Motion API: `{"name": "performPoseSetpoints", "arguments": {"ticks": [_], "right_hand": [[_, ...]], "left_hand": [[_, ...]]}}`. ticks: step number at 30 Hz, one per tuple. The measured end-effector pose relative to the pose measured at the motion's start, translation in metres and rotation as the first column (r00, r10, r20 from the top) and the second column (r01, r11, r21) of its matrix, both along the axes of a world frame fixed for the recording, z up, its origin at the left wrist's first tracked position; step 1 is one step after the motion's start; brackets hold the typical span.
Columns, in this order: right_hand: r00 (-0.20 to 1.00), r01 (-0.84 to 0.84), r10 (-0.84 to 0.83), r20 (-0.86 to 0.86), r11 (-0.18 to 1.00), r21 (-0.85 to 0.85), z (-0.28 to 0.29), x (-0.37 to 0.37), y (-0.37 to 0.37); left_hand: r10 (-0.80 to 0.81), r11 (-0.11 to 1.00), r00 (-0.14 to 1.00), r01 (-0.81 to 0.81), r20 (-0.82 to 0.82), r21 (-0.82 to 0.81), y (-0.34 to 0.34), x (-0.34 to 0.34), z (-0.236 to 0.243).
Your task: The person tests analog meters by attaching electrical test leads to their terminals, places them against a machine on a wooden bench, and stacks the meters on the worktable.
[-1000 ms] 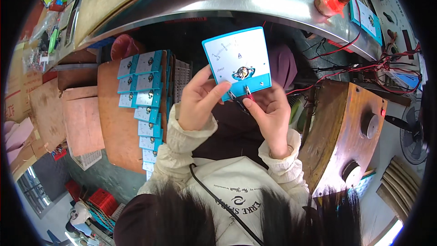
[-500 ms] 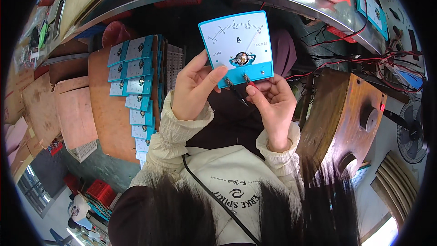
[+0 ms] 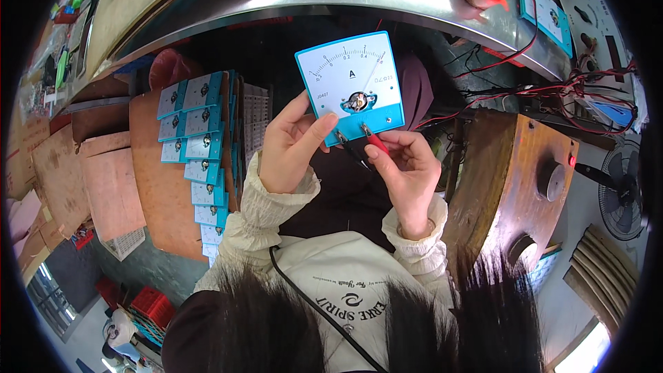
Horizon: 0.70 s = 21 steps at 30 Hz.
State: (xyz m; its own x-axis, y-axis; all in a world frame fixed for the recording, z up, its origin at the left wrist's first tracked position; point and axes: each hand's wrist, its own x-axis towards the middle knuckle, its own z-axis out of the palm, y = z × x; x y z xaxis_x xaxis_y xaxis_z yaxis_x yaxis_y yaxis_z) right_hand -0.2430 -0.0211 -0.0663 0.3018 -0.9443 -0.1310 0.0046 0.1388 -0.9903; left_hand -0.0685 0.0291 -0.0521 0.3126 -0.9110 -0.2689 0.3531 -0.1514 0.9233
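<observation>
Since a second ago the blue-edged meter (image 3: 351,72) has tilted, so I now see its whole scale clear of glare, needle near the right end. From my remote view it is held up in front of the metal bench (image 3: 387,3). Left hand (image 3: 287,155) pinches its lower left corner, thumb on the front; right hand (image 3: 409,171) pinches the red clip (image 3: 375,141) at its lower edge, just beside the black clip (image 3: 341,138).

Left hand (image 3: 291,148) gripping, thumb (image 3: 320,131) uppermost; right hand (image 3: 409,171) near it, thumb and curled fingers (image 3: 416,145) pinching.
</observation>
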Motion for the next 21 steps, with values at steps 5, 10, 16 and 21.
{"name": "performPoseSetpoints", "arguments": {"ticks": [5, 10, 16, 21], "right_hand": [[0.993, -0.026, 0.004, -0.12, 0.983, -0.182, 0.005, -0.0038, 0.002], [0.99, -0.007, -0.018, -0.137, 0.983, -0.182, 0.006, -0.0065, 0.0034], [0.989, -0.011, -0.02, -0.147, 0.979, -0.204, 0.0065, -0.0086, 0.0045], [0.988, -0.015, -0.014, -0.156, 0.983, -0.186, 0.011, -0.0082, 0.0053]], "left_hand": [[-0.033, 0.999, 0.999, 0.033, -0.009, -0.034, -0.0018, 0.0001, -0.0014], [-0.033, 0.998, 0.999, 0.032, -0.014, -0.048, -0.0025, -0.003, -0.0019], [-0.009, 0.998, 1.0, 0.008, -0.014, -0.058, -0.004, -0.008, 0.0], [-0.019, 0.998, 1.0, 0.019, -0.001, -0.052, -0.0029, -0.0058, -0.0009]]}}
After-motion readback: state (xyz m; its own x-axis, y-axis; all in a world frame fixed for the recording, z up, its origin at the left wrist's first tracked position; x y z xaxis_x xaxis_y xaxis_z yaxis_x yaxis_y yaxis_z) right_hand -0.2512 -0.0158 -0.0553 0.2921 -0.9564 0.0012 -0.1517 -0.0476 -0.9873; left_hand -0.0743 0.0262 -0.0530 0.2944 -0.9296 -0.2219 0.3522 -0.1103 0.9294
